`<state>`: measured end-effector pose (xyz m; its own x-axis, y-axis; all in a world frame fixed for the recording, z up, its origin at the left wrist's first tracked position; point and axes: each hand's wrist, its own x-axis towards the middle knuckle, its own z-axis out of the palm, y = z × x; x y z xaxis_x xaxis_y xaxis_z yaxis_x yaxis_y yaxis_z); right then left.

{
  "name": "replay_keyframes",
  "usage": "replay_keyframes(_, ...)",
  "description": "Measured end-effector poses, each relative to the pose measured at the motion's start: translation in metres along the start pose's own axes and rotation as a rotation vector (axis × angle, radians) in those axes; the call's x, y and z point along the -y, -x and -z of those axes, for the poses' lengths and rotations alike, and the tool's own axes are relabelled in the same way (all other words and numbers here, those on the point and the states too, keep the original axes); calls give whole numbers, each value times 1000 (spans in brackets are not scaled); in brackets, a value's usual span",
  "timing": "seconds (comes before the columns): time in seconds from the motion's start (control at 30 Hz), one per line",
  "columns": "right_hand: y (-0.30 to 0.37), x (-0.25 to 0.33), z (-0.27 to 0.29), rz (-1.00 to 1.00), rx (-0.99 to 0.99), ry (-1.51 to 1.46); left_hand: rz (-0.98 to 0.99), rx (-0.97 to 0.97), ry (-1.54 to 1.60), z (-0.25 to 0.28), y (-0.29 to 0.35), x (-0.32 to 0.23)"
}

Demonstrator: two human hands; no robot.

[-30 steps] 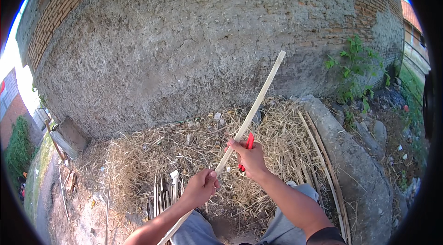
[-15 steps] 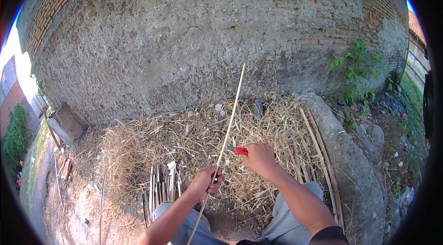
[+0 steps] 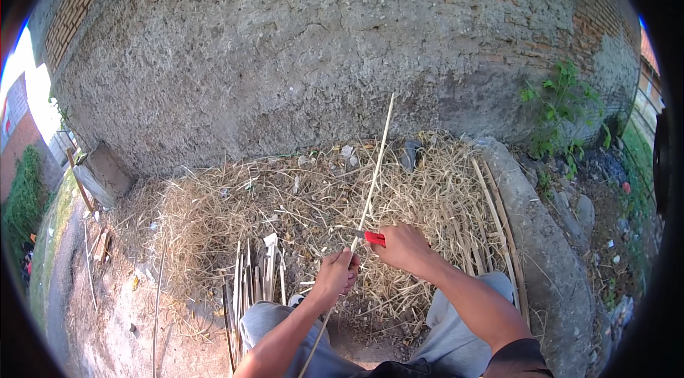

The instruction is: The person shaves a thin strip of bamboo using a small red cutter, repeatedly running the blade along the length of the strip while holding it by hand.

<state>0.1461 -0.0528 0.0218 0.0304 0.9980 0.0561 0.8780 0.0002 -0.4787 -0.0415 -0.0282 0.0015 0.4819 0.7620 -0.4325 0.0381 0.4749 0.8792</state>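
My left hand is closed around a long, thin bamboo strip. The strip slants from between my legs up and away to the right, its far end in front of the wall. My right hand grips a red utility knife whose blade points left. The blade lies at the strip just above my left hand; whether it cuts in cannot be made out. Below the left hand, the strip's near part runs past my left leg.
Bamboo shavings cover the ground ahead. Several upright strips stand beside my left leg. Two long strips lie along a concrete edge on the right. Behind rises a rough wall, with a green plant at its right.
The knife has come down along the strip, nearer my left hand. My left hand keeps its hold on the strip. The whole view has shifted slightly.
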Motion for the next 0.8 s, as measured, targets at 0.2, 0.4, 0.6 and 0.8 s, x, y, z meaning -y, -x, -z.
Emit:
replay_keyframes(0.2,1,6,-9,-60,17,34,-35,25,-27,-1,0,9)
replay_keyframes(0.4,-2,4,-22,-141,-10,104,-127,-4,-218,3,7,20)
replay_keyframes(0.6,-20,-22,2,-253,-90,99,-150,-23,-523,7,29,33)
replay_keyframes(0.8,-21,-23,-15,-187,-119,209,-218,-57,-681,18,42,41)
